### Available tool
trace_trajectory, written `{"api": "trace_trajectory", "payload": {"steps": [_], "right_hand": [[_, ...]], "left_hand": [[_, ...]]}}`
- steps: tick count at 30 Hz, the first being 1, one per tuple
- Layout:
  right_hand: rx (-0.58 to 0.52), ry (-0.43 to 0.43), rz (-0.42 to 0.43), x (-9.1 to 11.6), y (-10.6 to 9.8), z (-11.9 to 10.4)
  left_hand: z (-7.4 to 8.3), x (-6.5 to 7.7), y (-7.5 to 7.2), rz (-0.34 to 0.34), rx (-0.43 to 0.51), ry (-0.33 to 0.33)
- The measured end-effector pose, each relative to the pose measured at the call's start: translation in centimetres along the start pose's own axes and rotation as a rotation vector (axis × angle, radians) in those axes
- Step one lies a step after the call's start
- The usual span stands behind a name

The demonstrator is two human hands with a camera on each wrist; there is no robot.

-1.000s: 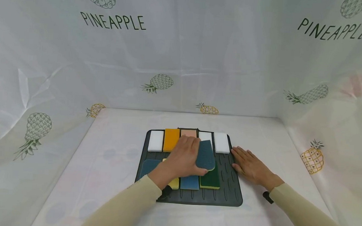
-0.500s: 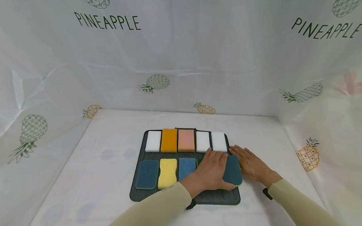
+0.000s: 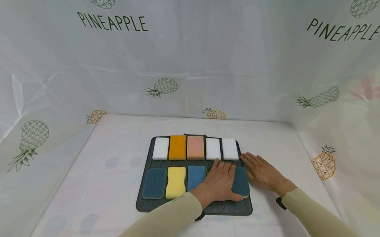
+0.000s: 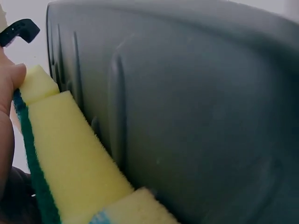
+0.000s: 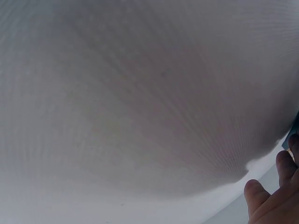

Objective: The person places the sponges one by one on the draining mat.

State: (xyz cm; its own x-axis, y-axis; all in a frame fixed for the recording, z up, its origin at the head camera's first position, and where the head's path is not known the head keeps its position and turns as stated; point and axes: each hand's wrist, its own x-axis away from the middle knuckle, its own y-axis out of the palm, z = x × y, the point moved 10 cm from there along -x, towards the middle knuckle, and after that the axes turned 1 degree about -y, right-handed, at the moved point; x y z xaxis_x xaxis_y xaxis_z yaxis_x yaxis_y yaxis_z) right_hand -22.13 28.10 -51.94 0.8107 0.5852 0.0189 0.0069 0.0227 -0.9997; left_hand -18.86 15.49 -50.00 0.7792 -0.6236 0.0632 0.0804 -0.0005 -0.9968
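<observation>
My left hand (image 3: pixel 217 183) grips a dark blue-topped scouring sponge (image 3: pixel 240 182) at the right end of the front row on the dark grey ribbed mat (image 3: pixel 218 207). In the left wrist view the thumb touches that sponge's yellow foam (image 4: pixel 39 86), low against the mat. Beside it lies a green-topped sponge (image 4: pixel 74 158), mostly hidden under the left hand in the head view. My right hand (image 3: pixel 265 173) rests flat with extended fingers at the mat's right edge. Only part of this hand (image 5: pixel 275 198) appears in the right wrist view.
Left along the front row lie another dark blue sponge (image 3: pixel 154 183), a yellow wavy sponge (image 3: pixel 176 182) and a blue sponge (image 3: pixel 196 177). The back row has an orange sponge (image 3: pixel 177 147), a pink sponge (image 3: pixel 195 147) and white sponges (image 3: pixel 230 149). Pineapple-printed sheeting (image 3: pixel 192 55) surrounds the table.
My left hand has carried the dark blue sponge from above the mat's middle rightward and down to the front row's right end, then shifted slightly left. The right hand stays in place.
</observation>
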Motion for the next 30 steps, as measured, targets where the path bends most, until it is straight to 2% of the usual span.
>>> {"api": "trace_trajectory", "payload": {"steps": [30], "right_hand": [[-0.067, 0.018, 0.008, -0.12, -0.4, -0.09]], "left_hand": [[0.37, 0.47, 0.03, -0.01, -0.054, 0.008]]}}
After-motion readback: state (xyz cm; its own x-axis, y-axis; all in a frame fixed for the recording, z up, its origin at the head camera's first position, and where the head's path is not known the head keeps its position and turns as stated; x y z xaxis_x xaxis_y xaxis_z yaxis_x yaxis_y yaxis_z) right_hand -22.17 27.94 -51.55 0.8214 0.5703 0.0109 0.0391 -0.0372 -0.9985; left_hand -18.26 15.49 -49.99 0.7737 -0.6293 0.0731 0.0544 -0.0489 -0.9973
